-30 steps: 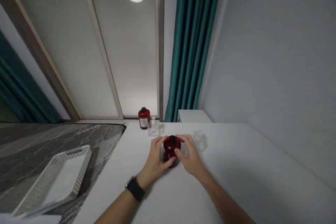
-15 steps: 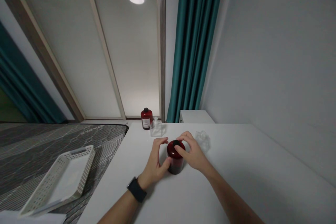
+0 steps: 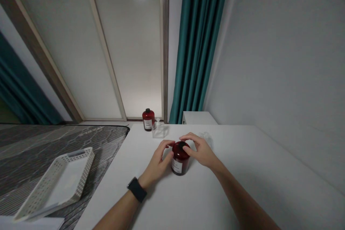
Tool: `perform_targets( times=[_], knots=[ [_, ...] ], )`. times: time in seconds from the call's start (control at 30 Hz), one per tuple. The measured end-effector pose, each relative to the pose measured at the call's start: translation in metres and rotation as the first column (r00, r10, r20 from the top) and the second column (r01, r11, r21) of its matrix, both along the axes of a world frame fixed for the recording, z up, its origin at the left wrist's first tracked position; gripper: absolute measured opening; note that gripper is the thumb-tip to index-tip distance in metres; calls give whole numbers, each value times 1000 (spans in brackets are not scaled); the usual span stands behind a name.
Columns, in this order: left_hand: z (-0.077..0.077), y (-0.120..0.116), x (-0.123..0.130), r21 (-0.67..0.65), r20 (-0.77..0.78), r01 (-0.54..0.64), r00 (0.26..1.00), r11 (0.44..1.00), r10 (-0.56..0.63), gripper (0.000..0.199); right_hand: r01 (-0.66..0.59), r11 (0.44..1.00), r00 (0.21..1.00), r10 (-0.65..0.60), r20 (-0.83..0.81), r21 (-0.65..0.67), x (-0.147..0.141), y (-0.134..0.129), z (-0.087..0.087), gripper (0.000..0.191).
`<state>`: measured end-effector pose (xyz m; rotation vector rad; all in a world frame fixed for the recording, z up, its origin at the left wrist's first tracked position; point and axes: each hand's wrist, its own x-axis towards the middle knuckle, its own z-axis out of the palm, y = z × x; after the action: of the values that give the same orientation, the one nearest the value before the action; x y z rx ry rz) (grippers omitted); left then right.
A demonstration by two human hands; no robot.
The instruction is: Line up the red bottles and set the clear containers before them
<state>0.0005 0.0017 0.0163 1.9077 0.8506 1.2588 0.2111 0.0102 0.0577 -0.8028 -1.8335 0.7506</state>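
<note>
Both hands (image 3: 159,163) (image 3: 201,151) grip red capped bottle (image 3: 180,159).

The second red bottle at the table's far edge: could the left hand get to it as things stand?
Probably yes. The far red bottle stands beyond the left hand, with bare white table between; only a small clear bottle stands just beside it.

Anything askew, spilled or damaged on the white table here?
Nothing stands out. The red bottle stands upright between the left hand and right hand, cap on, no spill on the white table. The second red bottle is upright too.
</note>
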Motion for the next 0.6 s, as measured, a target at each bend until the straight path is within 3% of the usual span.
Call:
perform_targets(
  times=[0.43,0.6],
  knots=[
    [-6,-2,4,-94,5,62,998,994,-62,56,90,996,983,-87,-159,11,-11,-5,-27,19],
    [-7,0,11,-134,19,49,999,990,-47,70,189,972,935,-221,-277,-137,-13,-7,-44,24]
  ],
)
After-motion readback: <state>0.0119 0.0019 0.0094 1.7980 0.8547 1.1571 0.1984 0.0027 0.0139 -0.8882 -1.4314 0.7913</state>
